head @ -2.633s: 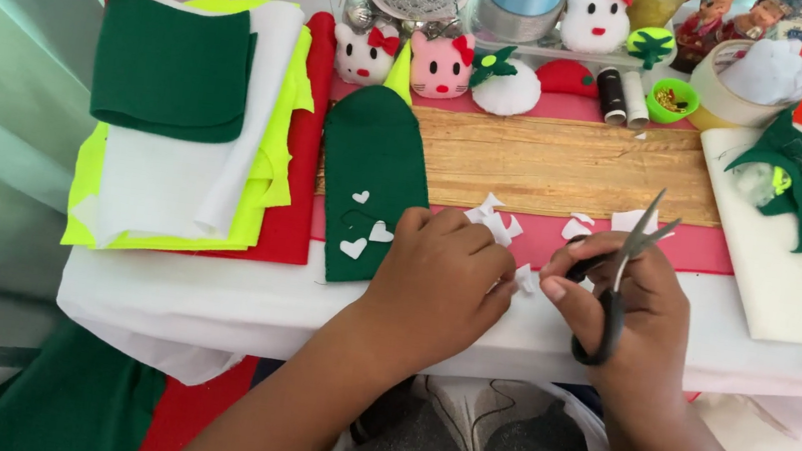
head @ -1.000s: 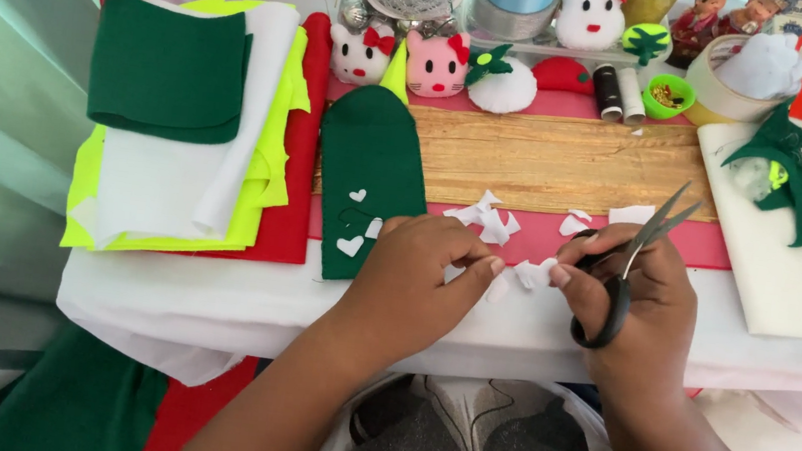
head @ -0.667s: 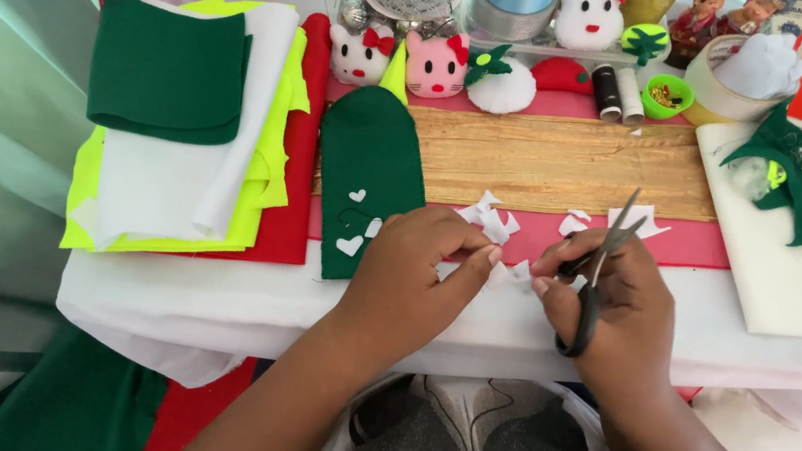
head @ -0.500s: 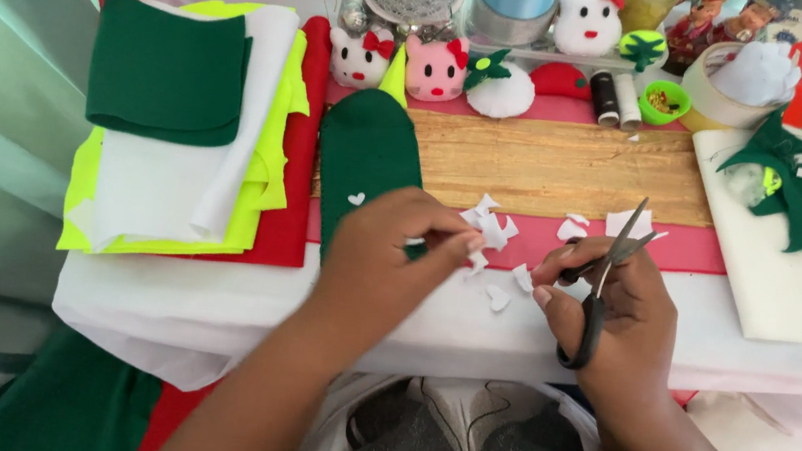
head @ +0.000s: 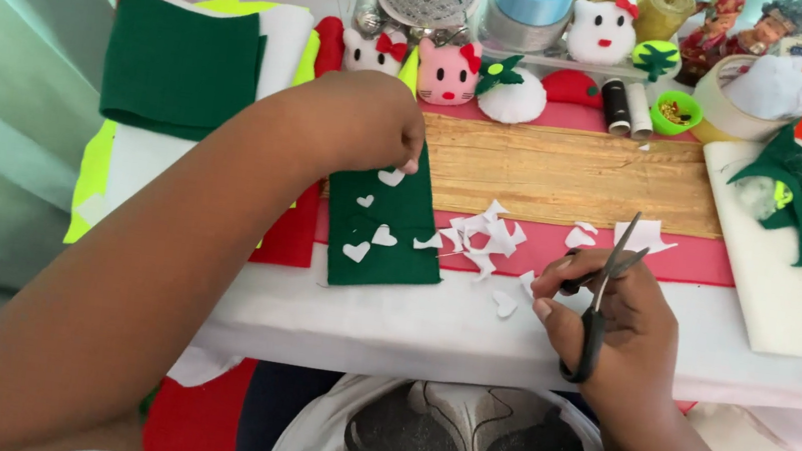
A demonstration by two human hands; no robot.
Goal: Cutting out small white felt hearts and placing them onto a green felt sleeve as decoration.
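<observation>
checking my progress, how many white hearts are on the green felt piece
4 show on the green felt piece: one under the left hand fingers at, one at, one at, one at. The hand may hide more.

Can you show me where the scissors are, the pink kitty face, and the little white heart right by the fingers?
scissors [head: 602, 297], head view, on the closed blades near the pivot.
pink kitty face [head: 448, 72], head view, middle of the face.
white heart [head: 390, 177], head view, middle of the heart.

Head camera, steeply down, probably near table [head: 470, 324]
</observation>
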